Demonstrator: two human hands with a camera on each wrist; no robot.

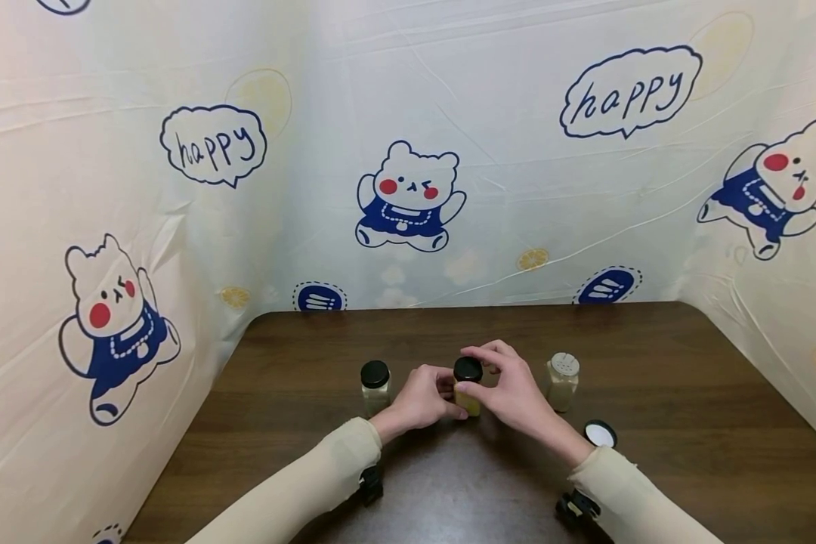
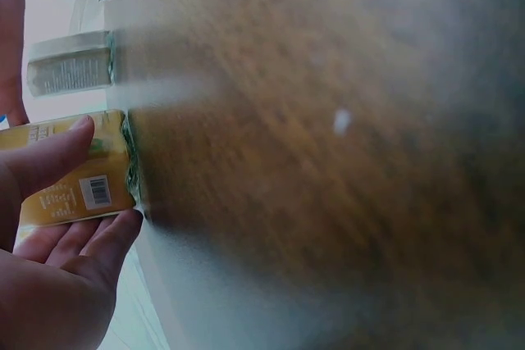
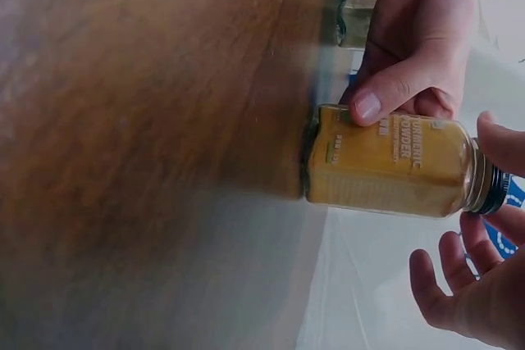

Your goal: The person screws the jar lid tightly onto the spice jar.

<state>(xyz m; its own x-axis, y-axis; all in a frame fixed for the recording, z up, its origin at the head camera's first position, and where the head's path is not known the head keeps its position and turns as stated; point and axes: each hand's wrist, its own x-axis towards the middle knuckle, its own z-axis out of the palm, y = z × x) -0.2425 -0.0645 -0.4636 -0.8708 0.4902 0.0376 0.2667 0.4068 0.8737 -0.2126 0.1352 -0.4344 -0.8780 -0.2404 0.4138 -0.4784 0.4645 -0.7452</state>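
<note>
A glass jar of turmeric powder (image 3: 390, 161) stands upright on the table in the middle of the head view. Its black cap (image 1: 468, 369) is on. My left hand (image 1: 418, 399) grips the jar's lower body from the left, thumb on one face and fingers on another, as the left wrist view shows. From the right, my right hand (image 1: 513, 389) holds the cap between thumb and forefinger. In the right wrist view its other fingers (image 3: 451, 260) stand away from the glass, loosely bent.
Left of my left hand is a black-capped jar (image 1: 375, 389). On the right stands a jar with a pale perforated top (image 1: 563, 378). A loose black cap (image 1: 600, 434), white lining up, lies by my right forearm. The brown table (image 1: 326, 332) meets a printed curtain (image 1: 503, 151) behind.
</note>
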